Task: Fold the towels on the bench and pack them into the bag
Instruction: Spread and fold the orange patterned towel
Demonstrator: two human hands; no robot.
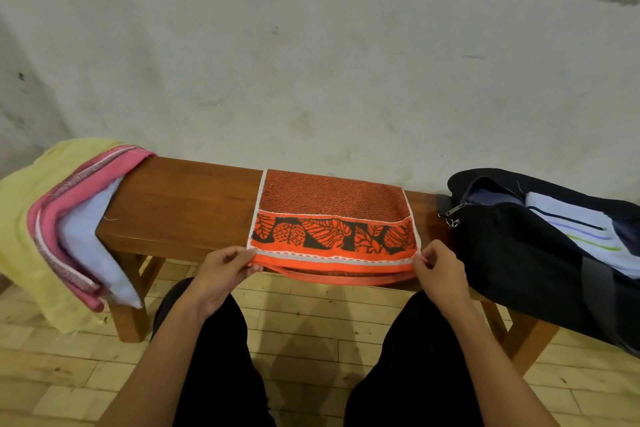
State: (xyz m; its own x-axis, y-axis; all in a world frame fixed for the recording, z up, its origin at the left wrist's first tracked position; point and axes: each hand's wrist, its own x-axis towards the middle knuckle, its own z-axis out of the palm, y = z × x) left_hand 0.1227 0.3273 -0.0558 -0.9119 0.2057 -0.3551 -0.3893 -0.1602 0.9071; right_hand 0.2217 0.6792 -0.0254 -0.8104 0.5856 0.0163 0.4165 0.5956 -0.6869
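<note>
Fold step in hand, orange towel mid-fold at the middle of the bench, lying across its width from back edge to front edge. Left hand pinches the towel's near left corner, right hand pinches the near right corner; each grip is closed on cloth, thumb over the fingers, both just off the bench's front edge. The patterned border lies on top, a lower layer sags below the front edge between the hands.

Bag sits at the bench's right end, zip open, a white striped towel already showing inside. Pile of unfolded towels, yellow, pink and pale blue, drapes over the bench's left end.

Judgement: task partly done, one towel packed, this one being folded, the pile still to do. Next move likely needs both corners carried together toward the back edge, or the layers squared up, keeping edges level so the fold stays neat, then another fold to fit the bag mouth.
</note>
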